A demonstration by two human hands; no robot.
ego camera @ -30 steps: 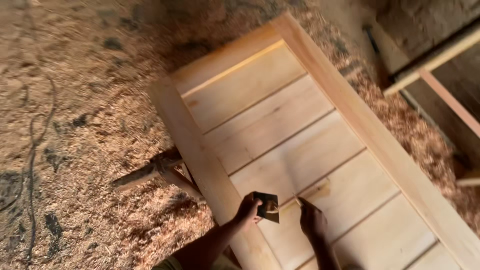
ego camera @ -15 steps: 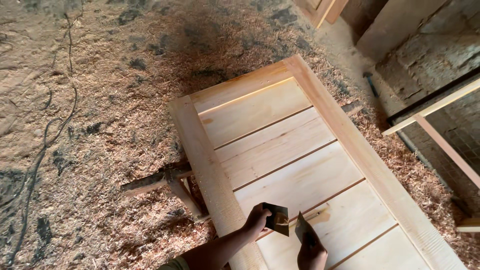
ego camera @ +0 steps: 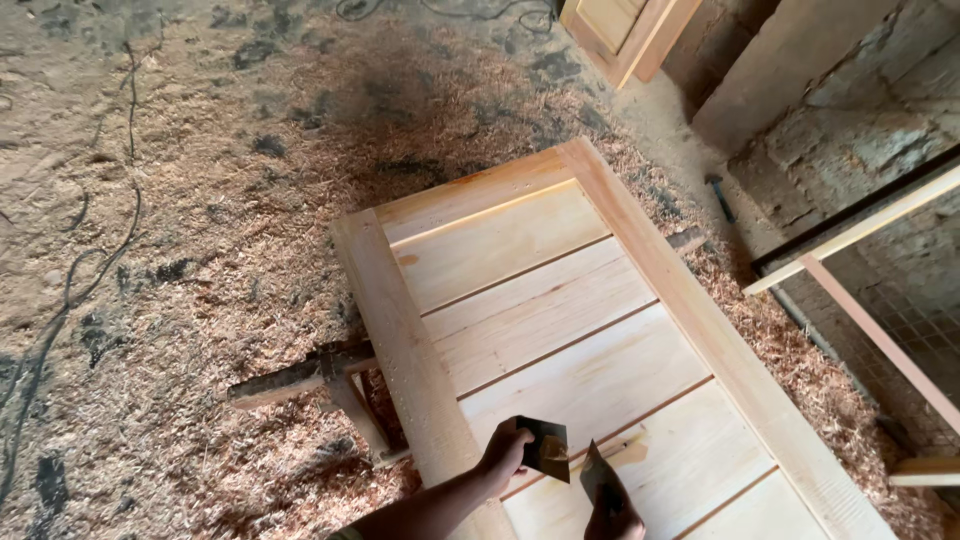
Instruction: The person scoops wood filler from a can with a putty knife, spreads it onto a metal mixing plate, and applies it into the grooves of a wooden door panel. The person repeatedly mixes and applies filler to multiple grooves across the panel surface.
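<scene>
A pale wooden door lies flat, raised on a rough wooden trestle whose dark beam sticks out to the left, over a floor thick with sawdust and shavings. The door's frame rails run along both long edges, with horizontal boards and thin dark grooves between them. Near the bottom edge of the view, the left hand pinches a small dark flat plate by its edge, fingers curled around it, holding it just above the boards beside the left rail. The right hand is closed around a dark-bladed putty knife, its tip pointing up toward the plate and lying just beside it, over a groove with a pale smear on the wood. A black cable snakes across the floor at left. At right stand a stone wall and a light timber frame; another wooden piece leans at the top.
</scene>
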